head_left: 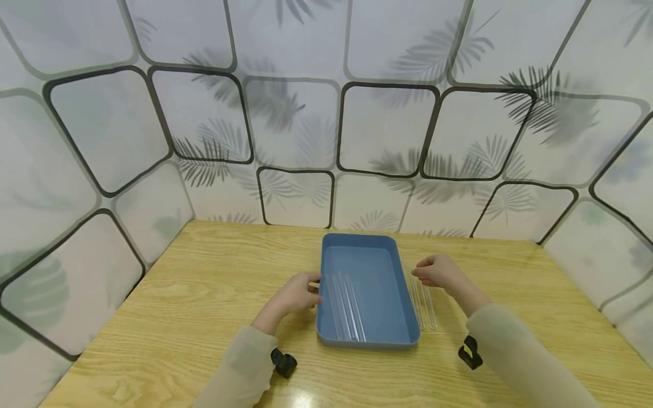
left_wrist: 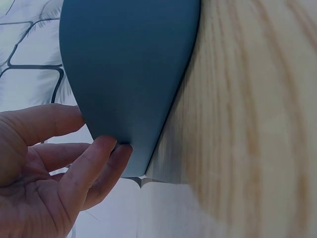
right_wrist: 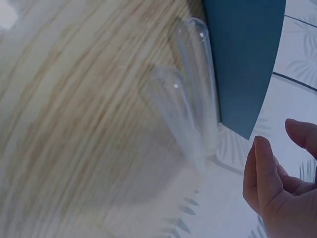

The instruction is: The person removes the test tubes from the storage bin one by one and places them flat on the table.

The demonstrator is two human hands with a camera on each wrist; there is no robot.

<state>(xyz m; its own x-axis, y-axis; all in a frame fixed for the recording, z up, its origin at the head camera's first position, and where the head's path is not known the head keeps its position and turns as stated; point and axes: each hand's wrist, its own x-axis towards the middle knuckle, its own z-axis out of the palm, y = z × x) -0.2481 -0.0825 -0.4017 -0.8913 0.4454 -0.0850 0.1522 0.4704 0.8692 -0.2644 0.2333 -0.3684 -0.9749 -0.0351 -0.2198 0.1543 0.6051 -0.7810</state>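
A blue rectangular tray [head_left: 374,294] lies on the table, with several clear glass test tubes [head_left: 347,309] side by side along its left part. Against the tray's left outer wall rest the fingertips of my left hand [head_left: 296,294]; the left wrist view shows this hand [left_wrist: 54,168] touching the wall with loosely bent fingers. To the tray's right, two more test tubes [head_left: 429,306] lie on the table, rounded ends toward me. Just above their far ends is my right hand [head_left: 437,272]. In the right wrist view its thumb and fingers [right_wrist: 265,168] stand apart, holding nothing.
The light wooden table [head_left: 204,306] reaches back to a wall covering [head_left: 296,124] with leaf prints and dark outlined squares. Similar covering bounds the left and right sides. One of the loose tubes [right_wrist: 198,74] lies close along the tray's right wall.
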